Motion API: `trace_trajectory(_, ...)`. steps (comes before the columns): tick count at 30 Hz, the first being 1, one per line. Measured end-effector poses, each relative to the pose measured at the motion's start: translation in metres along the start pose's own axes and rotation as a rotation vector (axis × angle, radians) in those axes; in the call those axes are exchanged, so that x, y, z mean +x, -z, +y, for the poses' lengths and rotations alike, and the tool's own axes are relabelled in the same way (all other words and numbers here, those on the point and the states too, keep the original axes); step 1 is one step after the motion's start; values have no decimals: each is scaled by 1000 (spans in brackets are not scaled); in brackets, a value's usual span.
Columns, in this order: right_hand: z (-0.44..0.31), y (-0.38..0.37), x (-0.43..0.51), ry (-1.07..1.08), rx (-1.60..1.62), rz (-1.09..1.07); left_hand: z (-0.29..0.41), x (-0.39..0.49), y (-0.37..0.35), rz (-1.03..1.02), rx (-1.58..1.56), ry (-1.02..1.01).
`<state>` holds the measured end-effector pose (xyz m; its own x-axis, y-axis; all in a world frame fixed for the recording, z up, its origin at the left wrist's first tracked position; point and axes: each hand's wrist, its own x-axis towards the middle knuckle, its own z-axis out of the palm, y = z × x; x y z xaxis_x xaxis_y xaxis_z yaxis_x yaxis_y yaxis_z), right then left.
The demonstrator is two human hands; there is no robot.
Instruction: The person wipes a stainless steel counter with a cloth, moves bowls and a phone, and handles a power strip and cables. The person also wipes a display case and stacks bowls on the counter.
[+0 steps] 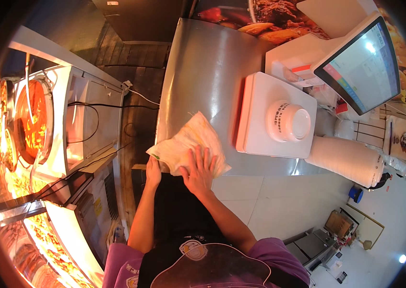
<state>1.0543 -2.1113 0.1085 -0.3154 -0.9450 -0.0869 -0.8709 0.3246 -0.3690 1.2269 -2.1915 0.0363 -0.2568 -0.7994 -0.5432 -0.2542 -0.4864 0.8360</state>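
Note:
A folded, pale yellowish cloth [192, 144] lies at the near left edge of the stainless-steel counter [203, 72]. My left hand [153, 171] grips its left corner, just over the counter's edge; a small green spot shows on the cloth beside my fingers. With fingers spread, my right hand [199, 171] rests flat on the cloth's near part. To the right of the cloth, apart from it, is a white weighing scale [251, 118]. On the scale sits a white bowl [289, 121] bearing black writing, apparently upside down.
A long stack of white bowls [345, 158] lies beyond the scale. A touchscreen terminal [361, 68] stands at the upper right. Off to the left, lit food pans [34, 122] sit on a white cabinet [102, 111]. A black cable [116, 106] runs from the cabinet towards the counter.

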Motion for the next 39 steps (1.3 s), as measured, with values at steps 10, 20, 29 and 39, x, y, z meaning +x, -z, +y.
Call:
trace_trajectory(10,93,22,247,-198,-225,284,39,-5,-8,61,145,-42)
trace_trajectory(20,161,73,444,-380,-210,251,32,-4,-4,20,150,-58)
trace_trajectory(29,20,10,228,21,-84,145,31,-5,4,-65,127,46)
trace_trajectory(39,-94,-21,50,130,789,-111,55,-49,54,307,-568,385)
